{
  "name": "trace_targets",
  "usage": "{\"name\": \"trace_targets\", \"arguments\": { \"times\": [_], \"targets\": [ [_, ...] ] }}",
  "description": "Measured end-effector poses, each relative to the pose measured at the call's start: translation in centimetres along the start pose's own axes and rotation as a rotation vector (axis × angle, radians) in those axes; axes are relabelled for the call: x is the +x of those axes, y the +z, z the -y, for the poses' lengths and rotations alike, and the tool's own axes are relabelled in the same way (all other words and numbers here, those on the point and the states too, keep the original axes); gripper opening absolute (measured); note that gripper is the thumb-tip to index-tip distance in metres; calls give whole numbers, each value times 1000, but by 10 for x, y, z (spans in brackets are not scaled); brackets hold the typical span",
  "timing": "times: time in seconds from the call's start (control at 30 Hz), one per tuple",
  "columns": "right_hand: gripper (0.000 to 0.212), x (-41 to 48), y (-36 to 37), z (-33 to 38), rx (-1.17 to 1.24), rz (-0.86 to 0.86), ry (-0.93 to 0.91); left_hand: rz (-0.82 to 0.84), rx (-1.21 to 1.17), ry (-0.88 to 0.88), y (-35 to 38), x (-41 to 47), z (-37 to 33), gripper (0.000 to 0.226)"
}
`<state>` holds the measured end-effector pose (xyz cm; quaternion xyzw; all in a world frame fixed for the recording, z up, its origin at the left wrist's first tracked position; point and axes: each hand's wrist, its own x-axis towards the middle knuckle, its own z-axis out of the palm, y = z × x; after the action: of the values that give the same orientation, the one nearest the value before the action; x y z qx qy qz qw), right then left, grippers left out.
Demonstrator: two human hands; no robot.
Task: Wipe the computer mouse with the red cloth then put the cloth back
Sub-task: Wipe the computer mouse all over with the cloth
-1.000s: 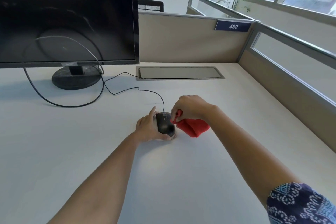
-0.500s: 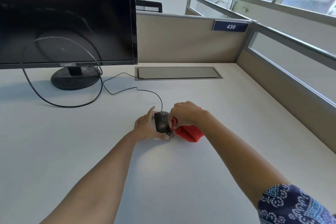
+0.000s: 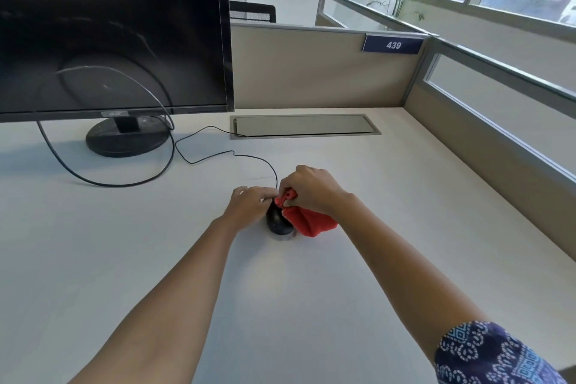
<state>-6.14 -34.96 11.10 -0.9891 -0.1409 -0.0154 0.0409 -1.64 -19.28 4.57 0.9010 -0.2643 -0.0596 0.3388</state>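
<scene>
A black wired computer mouse (image 3: 276, 221) sits on the white desk (image 3: 124, 259) in the middle of the view. My left hand (image 3: 247, 204) grips the mouse's left side and front, and only its rear half shows. My right hand (image 3: 311, 188) is closed on a bunched red cloth (image 3: 308, 221), pressing it against the front right of the mouse. The cloth hangs below my fist onto the desk beside the mouse.
A dark monitor (image 3: 112, 28) on a round stand (image 3: 127, 137) is at the back left, with a thick cable (image 3: 93, 181) looping on the desk. The thin mouse cord (image 3: 218, 154) runs to a cable hatch (image 3: 304, 126). Partition walls (image 3: 318, 65) close the back and right.
My right hand has carried the cloth from the mouse's right side up onto its front. My left hand has closed further over the front of the mouse.
</scene>
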Motion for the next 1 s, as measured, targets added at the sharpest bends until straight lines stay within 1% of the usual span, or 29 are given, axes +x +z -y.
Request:
{"name": "trace_targets", "arguments": {
  "times": [0.07, 0.1, 0.2, 0.3, 0.33, 0.47, 0.53, 0.6, 0.63, 0.73, 0.8, 0.83, 0.87, 0.9, 0.93, 0.97, 1.0],
  "targets": [
    [20, 2, 4, 6, -36, -3, -29, 19, 47, 10, 4, 2, 3, 27],
    [20, 2, 7, 9, -52, -1, -39, 15, 46, 9, 6, 2, 6, 27],
    [20, 2, 14, 20, -139, 10, -71, -17, 43, -3, 11, 5, 12, 37],
    [21, -1, 20, 31, -251, 37, -124, -13, 41, 1, 12, 6, 16, 30],
    [21, -2, 21, 35, -283, 51, -160, -14, 46, 7, 13, 6, 16, 29],
    [25, -11, 23, 44, -385, 142, -300, -36, 67, 18, 17, 8, 20, 38],
    [24, -14, 17, 40, -361, 199, -266, -16, 74, 17, 17, 9, 21, 36],
    [22, -13, 0, 28, -217, 209, -136, -5, 76, 17, 17, 11, 23, 34],
    [22, -12, -11, 20, -114, 185, -61, -3, 76, 17, 16, 11, 22, 33],
    [18, -7, -40, -5, 156, 42, 101, 0, 88, 2, 14, 11, 17, 33],
    [13, -6, -48, -17, 363, -75, 185, -70, 4, -7, 11, 11, 11, 32],
    [10, -5, -48, -21, 491, -145, 228, -130, -133, -25, 7, 11, 6, 29],
    [10, -3, -47, -22, 629, -218, 275, -163, -339, -54, 1, 10, -2, 27],
    [10, -2, -44, -23, 765, -288, 323, -142, -580, -81, -6, 10, -11, 31],
    [11, 0, -41, -23, 888, -351, 368, -72, -789, -99, -13, 10, -21, 42],
    [10, 2, -37, -23, 1000, -402, 411, 27, -933, -119, -18, 11, -28, 56],
    [8, 4, -34, -22, 1114, -440, 454, 122, -1027, -147, -22, 12, -34, 68]
  ]
}}
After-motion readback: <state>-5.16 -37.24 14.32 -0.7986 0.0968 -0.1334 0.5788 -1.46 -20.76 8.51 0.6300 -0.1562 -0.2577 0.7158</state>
